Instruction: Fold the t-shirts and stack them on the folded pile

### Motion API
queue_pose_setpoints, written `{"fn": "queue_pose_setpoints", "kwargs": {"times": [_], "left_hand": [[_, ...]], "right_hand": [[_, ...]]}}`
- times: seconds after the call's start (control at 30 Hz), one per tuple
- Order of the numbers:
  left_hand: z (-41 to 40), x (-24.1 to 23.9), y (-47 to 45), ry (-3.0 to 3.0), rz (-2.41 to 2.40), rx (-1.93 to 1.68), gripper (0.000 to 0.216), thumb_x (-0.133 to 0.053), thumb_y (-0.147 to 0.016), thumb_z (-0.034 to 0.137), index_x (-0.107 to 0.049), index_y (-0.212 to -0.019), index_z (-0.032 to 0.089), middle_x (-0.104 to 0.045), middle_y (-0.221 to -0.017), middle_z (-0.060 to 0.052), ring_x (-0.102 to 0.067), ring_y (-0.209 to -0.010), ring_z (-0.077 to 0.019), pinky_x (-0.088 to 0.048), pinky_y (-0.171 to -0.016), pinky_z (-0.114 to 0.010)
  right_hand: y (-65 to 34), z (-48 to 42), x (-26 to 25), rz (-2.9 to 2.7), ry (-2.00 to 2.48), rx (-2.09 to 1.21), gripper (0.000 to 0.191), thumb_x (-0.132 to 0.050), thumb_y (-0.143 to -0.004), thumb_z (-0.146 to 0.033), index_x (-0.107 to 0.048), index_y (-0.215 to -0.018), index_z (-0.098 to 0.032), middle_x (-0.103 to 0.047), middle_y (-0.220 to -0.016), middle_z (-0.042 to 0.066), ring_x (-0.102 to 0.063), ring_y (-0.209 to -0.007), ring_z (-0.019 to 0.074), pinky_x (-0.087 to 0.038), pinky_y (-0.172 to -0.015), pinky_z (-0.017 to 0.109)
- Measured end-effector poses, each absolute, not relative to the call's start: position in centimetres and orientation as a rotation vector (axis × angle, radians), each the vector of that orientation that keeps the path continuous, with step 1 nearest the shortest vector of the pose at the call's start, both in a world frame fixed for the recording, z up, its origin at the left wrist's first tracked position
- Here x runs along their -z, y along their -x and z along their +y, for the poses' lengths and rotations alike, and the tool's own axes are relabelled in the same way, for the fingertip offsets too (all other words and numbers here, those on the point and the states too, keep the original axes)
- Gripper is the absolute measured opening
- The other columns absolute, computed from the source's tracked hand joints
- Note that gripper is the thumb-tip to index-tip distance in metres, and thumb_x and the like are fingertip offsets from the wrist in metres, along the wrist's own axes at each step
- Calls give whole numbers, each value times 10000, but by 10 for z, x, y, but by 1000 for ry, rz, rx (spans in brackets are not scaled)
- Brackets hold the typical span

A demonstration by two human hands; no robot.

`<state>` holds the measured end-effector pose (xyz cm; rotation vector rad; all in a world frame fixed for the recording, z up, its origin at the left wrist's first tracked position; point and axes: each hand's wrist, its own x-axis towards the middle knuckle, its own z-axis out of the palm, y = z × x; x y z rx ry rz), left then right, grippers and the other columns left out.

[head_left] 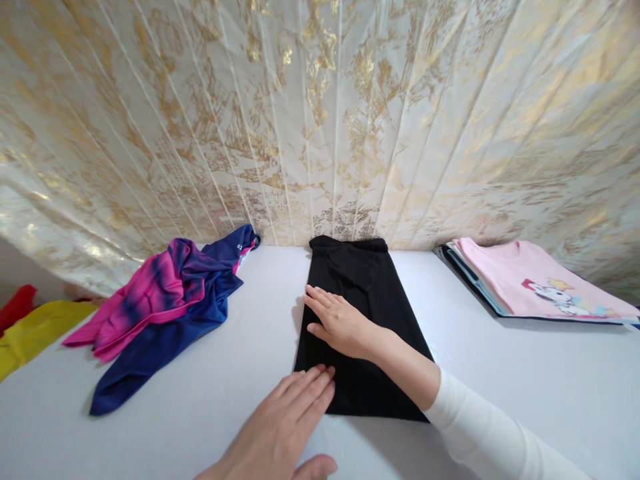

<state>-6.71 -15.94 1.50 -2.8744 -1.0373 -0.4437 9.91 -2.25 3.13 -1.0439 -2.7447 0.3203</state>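
Note:
A black garment, folded into a long panel, lies flat on the white table in front of me. Its far end is bunched near the curtain, and its exact kind cannot be made out. My right hand rests flat across its upper middle, fingers stretched towards the left edge. Over the near left corner lies my left hand, fingers extended and thumb apart. Neither hand grips anything.
To the left lies a crumpled pink and navy garment. Beyond it are yellow cloth and red cloth. At the right sits a stack of folded clothes with a pink printed shirt on top. A white and gold curtain hangs behind the table.

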Motion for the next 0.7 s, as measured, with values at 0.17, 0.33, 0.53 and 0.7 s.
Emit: {"fn": "queue_pose_setpoints", "kwargs": {"times": [0.17, 0.33, 0.53, 0.7], "left_hand": [[-158, -13, 65, 2948, -986, 359, 759, -427, -910, 608, -278, -1464, 111, -378, -1461, -138, -373, -1336, -271, -353, -1067, -389], [-158, -13, 71, 2921, -1009, 419, 775, -374, -921, 620, -212, -1484, 113, -348, -1477, -144, -342, -1355, -264, -365, -1053, -379], [-163, -9, 80, 2791, -1147, 427, 797, -387, -930, 598, -177, -1484, 64, -324, -1484, -179, -331, -1357, -278, -341, -1058, -381], [-165, -12, 78, 2812, -1091, 393, 751, -431, -930, 566, -219, -1481, 102, -371, -1467, -150, -386, -1324, -265, -343, -1058, -374]], "right_hand": [[-88, -14, -8, -2686, 1197, -190, 657, -377, -946, -489, -326, -1440, -59, -208, -1534, 172, -179, -1420, 296, -214, -1142, 456], [-83, 8, -10, -2691, 1290, -150, 686, -358, -942, -522, -321, -1440, -52, -202, -1530, 180, -191, -1417, 291, -224, -1136, 453], [-95, -34, -14, -2644, 1186, -197, 673, -344, -951, -508, -312, -1445, -52, -234, -1522, 175, -206, -1417, 263, -240, -1137, 447], [-102, -40, -6, -2630, 1180, -148, 641, -410, -934, -496, -347, -1440, -107, -238, -1532, 126, -197, -1420, 269, -218, -1147, 461]]}}
